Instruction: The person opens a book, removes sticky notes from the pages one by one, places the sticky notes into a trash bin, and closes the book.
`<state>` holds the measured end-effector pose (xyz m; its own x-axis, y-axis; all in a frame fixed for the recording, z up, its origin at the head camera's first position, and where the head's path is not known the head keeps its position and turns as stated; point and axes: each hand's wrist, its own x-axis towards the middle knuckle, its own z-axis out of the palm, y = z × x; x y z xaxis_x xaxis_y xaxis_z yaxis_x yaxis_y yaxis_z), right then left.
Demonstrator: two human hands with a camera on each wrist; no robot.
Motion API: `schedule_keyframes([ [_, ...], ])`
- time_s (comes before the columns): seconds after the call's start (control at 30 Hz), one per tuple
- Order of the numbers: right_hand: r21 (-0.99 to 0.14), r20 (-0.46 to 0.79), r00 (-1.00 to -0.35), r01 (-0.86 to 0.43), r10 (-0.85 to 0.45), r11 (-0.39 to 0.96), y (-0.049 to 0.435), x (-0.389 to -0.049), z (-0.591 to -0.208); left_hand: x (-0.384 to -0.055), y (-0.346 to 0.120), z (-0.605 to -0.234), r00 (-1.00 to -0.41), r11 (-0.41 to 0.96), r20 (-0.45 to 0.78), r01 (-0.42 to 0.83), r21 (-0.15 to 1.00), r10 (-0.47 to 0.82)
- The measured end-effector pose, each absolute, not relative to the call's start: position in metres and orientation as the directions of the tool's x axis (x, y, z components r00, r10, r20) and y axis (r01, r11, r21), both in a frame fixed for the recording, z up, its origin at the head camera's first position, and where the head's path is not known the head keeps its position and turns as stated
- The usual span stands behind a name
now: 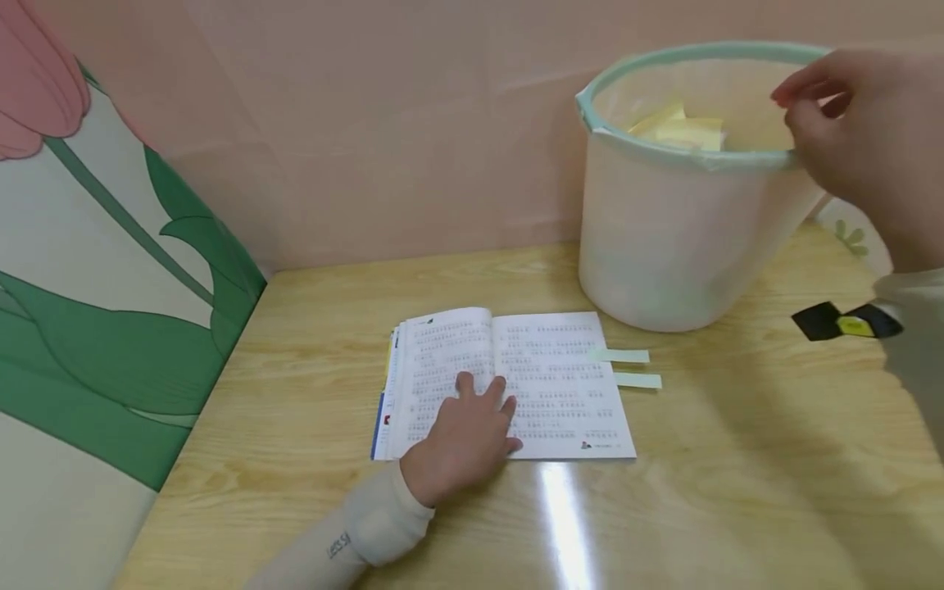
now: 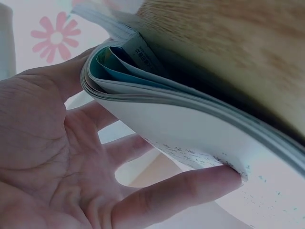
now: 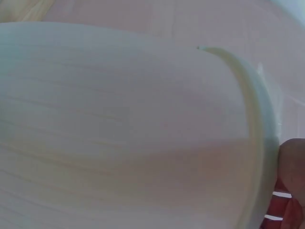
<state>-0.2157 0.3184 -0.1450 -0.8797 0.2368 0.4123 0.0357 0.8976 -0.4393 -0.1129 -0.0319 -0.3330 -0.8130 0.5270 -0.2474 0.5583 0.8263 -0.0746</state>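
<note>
An open book (image 1: 556,414) with printed pages lies on the wooden table. My left hand (image 1: 466,438) rests on it near the spine, fingers spread over the lower part of the pages. The left wrist view shows the hand (image 2: 138,191) touching the page, with the curved page edges (image 2: 119,90) beside it. Two pale green sticky tabs (image 1: 625,356) stick out from the book's right edge. At the right my right hand (image 1: 859,135) hovers at the rim of a translucent bin (image 1: 664,221), fingers loosely bent, with nothing visible between them.
Crumpled yellow paper (image 1: 686,131) lies inside the bin, which has a green rim (image 3: 259,119) and stands at the back right. A pinkish wall (image 1: 369,147) rises behind the table (image 1: 310,344). A panel with a tulip picture (image 1: 111,352) borders the left side.
</note>
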Motion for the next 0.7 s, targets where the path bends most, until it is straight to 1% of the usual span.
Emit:
schedule_keyframes([
  [0.1,-0.471,0.426,-0.866,0.034,0.261,0.881,0.323,-0.209,-0.144,-0.113,-0.031,-0.333,-0.807,0.825,-0.255,0.562,-0.059,0.532],
  [0.2,-0.53,0.486,-0.826,-0.019,0.285,0.848,0.326,-0.2,-0.144,-0.114,-0.031,-0.332,-0.802,0.822,-0.256,0.567,-0.048,0.539],
  [0.27,-0.542,0.543,-0.788,-0.065,0.29,0.838,0.326,-0.195,-0.146,-0.115,-0.032,-0.331,-0.8,0.817,-0.25,0.574,-0.052,0.545],
  [0.37,-0.522,0.646,-0.723,-0.184,0.245,0.833,0.323,-0.186,-0.152,-0.116,-0.033,-0.332,-0.799,0.812,-0.235,0.58,-0.058,0.554],
  [0.4,-0.51,0.68,-0.702,-0.243,0.214,0.825,0.321,-0.183,-0.156,-0.115,-0.034,-0.333,-0.802,0.815,-0.232,0.576,-0.057,0.551],
  [0.43,-0.525,0.675,-0.712,-0.276,0.196,0.805,0.318,-0.178,-0.16,-0.113,-0.035,-0.333,-0.807,0.819,-0.228,0.57,-0.06,0.545],
  [0.5,-0.596,0.644,-0.752,-0.376,0.142,0.71,0.31,-0.164,-0.169,-0.108,-0.038,-0.335,-0.815,0.83,-0.233,0.555,-0.054,0.53],
  [0.6,-0.74,0.498,-0.866,-0.4,0.041,0.541,0.295,-0.137,-0.184,-0.101,-0.043,-0.335,-0.827,0.844,-0.238,0.534,-0.051,0.509],
  [0.63,-0.746,0.462,-0.886,-0.401,-0.019,0.531,0.29,-0.13,-0.19,-0.1,-0.044,-0.334,-0.829,0.846,-0.239,0.53,-0.052,0.505],
  [0.67,-0.729,0.458,-0.884,-0.436,-0.097,0.527,0.286,-0.126,-0.196,-0.099,-0.044,-0.334,-0.829,0.846,-0.241,0.53,-0.049,0.505],
  [0.7,-0.69,0.453,-0.874,-0.468,-0.175,0.552,0.281,-0.124,-0.203,-0.098,-0.044,-0.333,-0.829,0.846,-0.239,0.531,-0.048,0.506],
])
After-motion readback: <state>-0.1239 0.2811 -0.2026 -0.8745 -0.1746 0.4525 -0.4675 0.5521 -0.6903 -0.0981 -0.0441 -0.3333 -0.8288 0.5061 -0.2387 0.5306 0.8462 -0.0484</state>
